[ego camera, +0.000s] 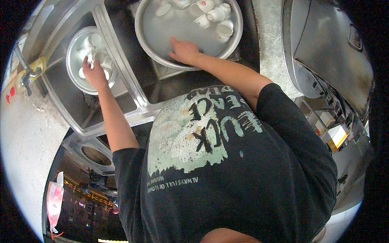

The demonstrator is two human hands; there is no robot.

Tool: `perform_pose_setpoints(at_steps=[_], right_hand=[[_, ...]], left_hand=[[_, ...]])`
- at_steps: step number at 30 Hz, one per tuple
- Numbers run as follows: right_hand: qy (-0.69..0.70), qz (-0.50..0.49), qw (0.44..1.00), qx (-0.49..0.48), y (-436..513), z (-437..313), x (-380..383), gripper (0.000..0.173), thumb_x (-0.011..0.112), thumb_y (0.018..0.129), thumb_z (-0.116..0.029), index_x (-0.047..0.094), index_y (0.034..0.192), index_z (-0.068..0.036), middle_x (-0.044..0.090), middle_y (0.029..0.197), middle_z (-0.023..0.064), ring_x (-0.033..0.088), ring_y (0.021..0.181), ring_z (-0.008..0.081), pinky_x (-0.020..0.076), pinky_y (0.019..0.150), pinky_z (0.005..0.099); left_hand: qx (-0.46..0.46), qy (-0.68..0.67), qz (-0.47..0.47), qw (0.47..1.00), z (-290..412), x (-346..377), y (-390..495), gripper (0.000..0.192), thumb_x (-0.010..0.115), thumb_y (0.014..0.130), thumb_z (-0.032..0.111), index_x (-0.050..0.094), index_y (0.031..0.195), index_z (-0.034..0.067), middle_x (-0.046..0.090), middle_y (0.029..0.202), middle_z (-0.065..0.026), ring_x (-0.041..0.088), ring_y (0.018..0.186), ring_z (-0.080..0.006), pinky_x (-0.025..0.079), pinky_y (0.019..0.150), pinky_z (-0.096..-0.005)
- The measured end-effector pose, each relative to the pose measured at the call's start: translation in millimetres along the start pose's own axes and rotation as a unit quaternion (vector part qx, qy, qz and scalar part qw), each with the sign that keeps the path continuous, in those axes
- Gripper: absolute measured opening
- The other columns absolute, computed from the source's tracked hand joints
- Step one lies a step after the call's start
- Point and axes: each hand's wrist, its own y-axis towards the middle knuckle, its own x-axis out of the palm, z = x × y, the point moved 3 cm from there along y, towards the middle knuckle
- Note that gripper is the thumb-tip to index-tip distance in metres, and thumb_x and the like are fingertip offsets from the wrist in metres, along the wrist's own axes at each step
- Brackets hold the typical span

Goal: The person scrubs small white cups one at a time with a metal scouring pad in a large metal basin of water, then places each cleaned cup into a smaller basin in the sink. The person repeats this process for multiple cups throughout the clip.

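My left hand [95, 74] is over a small round metal basin [70, 76], fingers apart, just above or touching the white cups [94, 39] lying in its water. White cup surfaces show on both sides of this hand; what lies under the palm is hidden. In a larger round metal basin [141, 45] of cloudy water, my right hand [186, 52] reaches in over the near rim. Its index finger and thumb are spread with nothing visible between them, and the fingertips blur into the water. Several white cups [216, 14], some with red marks, cluster at that basin's far right side.
Both basins stand in a metal sink, parted by a raised divider [118, 57]. A tap [29, 74] juts from the left wall. On the right are a pale ledge [269, 45] and a large metal appliance [328, 39]. A pink-and-white bag [55, 202] hangs lower left.
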Motion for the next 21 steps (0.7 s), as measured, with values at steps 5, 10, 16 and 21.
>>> perform_pose_setpoints(at_steps=[5, 10, 16, 21], right_hand=[[-0.028, -0.066, 0.997, -0.025, 9.9, 9.1, -4.3, 0.045, 0.054, 0.074, -0.025, 0.039, 0.114, -0.012, 0.059, 0.086, 0.0174, 0.058, 0.08, 0.0338, 0.046, 0.065, 0.046], [-0.092, -0.066, 0.993, -0.027, 17.2, 27.4, -7.4, 0.046, 0.055, 0.071, -0.019, 0.042, 0.115, -0.013, 0.059, 0.087, 0.0161, 0.058, 0.078, 0.0323, 0.0466, 0.065, 0.0447], [-0.107, -0.105, 0.989, 0.009, -4.4, 58.6, -2.1, 0.029, 0.055, 0.072, -0.02, 0.058, 0.098, -0.009, 0.059, 0.089, 0.0168, 0.058, 0.079, 0.0323, 0.047, 0.068, 0.0434], [-0.069, -0.146, 0.986, 0.047, -12.4, 64.2, -2.3, 0.03, 0.058, 0.072, -0.029, 0.06, 0.091, -0.006, 0.059, 0.092, 0.0167, 0.057, 0.085, 0.0324, 0.0455, 0.073, 0.0435]], left_hand=[[0.119, -0.071, -0.152, 0.979, 86.8, 44.6, -47.7, 0.034, 0.051, 0.072, 0.009, 0.054, 0.105, 0.003, 0.056, 0.101, -0.0164, 0.054, 0.094, -0.0283, 0.041, 0.082, -0.036], [0.2, 0.071, -0.357, 0.91, 108.8, 138.7, -105.9, 0.031, 0.052, 0.073, 0.013, 0.055, 0.103, 0.005, 0.052, 0.106, -0.0182, 0.051, 0.095, -0.0328, 0.041, 0.082, -0.04], [0.206, 0.226, -0.399, 0.865, 80.0, 189.9, -138.0, 0.027, 0.045, 0.078, 0.015, 0.055, 0.1, 0.003, 0.046, 0.11, -0.0185, 0.048, 0.099, -0.0365, 0.041, 0.083, -0.0431], [0.269, 0.245, -0.474, 0.802, 77.2, 206.6, -148.8, 0.023, 0.043, 0.079, 0.015, 0.058, 0.092, 0.003, 0.047, 0.11, -0.0193, 0.051, 0.095, -0.0369, 0.043, 0.081, -0.0423]])
